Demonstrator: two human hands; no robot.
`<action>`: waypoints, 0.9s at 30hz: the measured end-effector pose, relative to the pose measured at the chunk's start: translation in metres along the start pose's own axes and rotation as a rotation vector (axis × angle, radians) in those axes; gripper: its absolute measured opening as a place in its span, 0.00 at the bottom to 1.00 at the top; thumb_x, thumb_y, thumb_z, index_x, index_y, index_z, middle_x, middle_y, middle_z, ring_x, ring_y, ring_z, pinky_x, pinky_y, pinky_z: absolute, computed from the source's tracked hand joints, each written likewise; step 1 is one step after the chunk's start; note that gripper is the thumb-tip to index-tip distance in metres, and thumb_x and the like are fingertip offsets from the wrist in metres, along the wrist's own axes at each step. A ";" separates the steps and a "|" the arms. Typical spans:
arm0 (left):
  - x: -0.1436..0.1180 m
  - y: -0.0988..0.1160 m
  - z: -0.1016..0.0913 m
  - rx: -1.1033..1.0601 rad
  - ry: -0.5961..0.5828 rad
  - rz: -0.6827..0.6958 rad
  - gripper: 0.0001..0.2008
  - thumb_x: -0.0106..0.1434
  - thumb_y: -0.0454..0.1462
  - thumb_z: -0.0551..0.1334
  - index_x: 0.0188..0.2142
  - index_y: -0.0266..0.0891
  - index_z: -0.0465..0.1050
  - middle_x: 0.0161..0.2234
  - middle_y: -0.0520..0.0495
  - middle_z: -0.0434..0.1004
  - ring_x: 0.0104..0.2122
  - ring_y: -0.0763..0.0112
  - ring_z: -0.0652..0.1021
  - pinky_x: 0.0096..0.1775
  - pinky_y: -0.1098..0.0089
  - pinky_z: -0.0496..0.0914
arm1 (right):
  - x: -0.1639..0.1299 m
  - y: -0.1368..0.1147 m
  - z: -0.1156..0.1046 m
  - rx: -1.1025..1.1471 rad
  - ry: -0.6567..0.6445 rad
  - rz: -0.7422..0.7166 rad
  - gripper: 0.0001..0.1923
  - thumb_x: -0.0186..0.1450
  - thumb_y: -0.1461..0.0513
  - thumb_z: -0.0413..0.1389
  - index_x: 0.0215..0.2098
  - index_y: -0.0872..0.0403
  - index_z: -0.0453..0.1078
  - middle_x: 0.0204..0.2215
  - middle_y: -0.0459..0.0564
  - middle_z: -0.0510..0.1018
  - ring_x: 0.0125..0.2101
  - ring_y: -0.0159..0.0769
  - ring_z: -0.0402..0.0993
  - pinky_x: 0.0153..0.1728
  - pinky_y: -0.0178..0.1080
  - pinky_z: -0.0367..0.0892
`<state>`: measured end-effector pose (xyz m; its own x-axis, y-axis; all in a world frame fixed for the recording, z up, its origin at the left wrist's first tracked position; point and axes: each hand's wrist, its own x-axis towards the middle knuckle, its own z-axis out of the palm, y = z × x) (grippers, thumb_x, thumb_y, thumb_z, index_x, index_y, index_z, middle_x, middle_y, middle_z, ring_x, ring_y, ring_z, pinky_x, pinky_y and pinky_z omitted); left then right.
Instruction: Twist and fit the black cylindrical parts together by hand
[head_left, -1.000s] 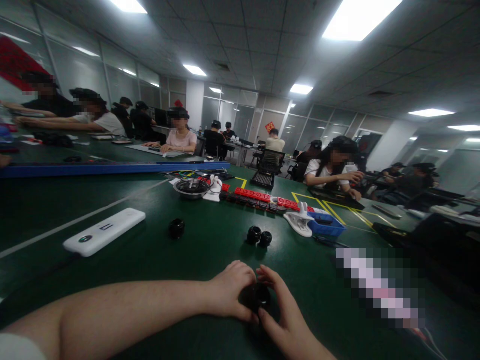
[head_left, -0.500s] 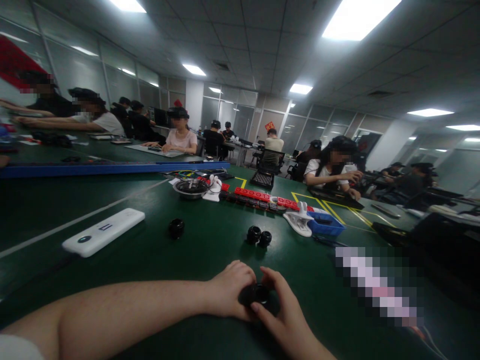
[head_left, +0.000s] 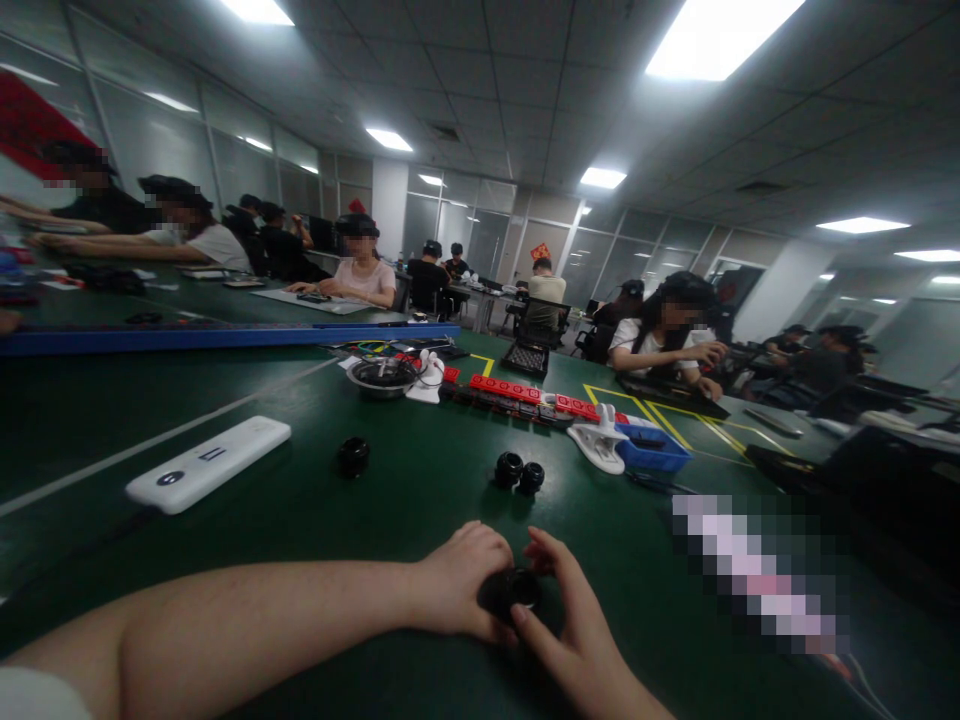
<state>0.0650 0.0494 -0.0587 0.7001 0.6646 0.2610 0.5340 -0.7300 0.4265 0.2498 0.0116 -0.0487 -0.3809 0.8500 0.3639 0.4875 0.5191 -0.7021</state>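
The left hand (head_left: 463, 580) grasps a black hollow fitting (head_left: 495, 597) at the table's (head_left: 420, 505) near side. The right hand (head_left: 574, 620) puts its thumb near the rim; firm contact cannot be told. Risk: uneven pressure could slip the rounded body loose, rolling it toward two similar fittings (head_left: 509, 469).

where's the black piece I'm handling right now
In the head view, the black piece is low, just right of centre, between your left hand and your right hand, nearer you than the pair of black pieces.
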 end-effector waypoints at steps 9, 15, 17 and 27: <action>0.000 0.002 -0.001 0.017 -0.013 -0.010 0.23 0.45 0.47 0.67 0.38 0.40 0.66 0.39 0.50 0.67 0.39 0.62 0.68 0.44 0.64 0.61 | -0.001 0.004 0.004 0.010 -0.028 -0.005 0.27 0.57 0.65 0.53 0.54 0.53 0.51 0.45 0.54 0.67 0.46 0.41 0.66 0.48 0.45 0.62; 0.000 0.001 -0.001 0.013 -0.003 -0.003 0.23 0.46 0.48 0.66 0.39 0.40 0.65 0.39 0.49 0.67 0.39 0.62 0.67 0.45 0.64 0.61 | -0.003 0.001 -0.001 0.015 -0.056 -0.035 0.29 0.57 0.64 0.52 0.55 0.54 0.51 0.51 0.57 0.64 0.50 0.45 0.62 0.51 0.49 0.59; 0.000 0.001 -0.001 0.015 -0.003 0.007 0.22 0.46 0.48 0.66 0.37 0.40 0.66 0.38 0.49 0.67 0.39 0.62 0.67 0.44 0.64 0.61 | -0.002 0.001 0.000 -0.003 -0.028 -0.015 0.30 0.55 0.63 0.55 0.55 0.55 0.52 0.49 0.57 0.65 0.49 0.46 0.63 0.50 0.49 0.60; 0.001 0.003 -0.004 0.012 -0.033 -0.023 0.23 0.45 0.48 0.67 0.38 0.40 0.66 0.39 0.49 0.67 0.40 0.62 0.68 0.45 0.64 0.61 | 0.001 0.004 0.004 0.017 -0.052 0.024 0.29 0.54 0.67 0.53 0.54 0.53 0.54 0.45 0.54 0.70 0.46 0.42 0.67 0.48 0.46 0.62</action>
<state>0.0654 0.0481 -0.0535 0.7031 0.6755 0.2224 0.5556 -0.7169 0.4211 0.2485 0.0144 -0.0533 -0.4099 0.8561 0.3147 0.4833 0.4965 -0.7210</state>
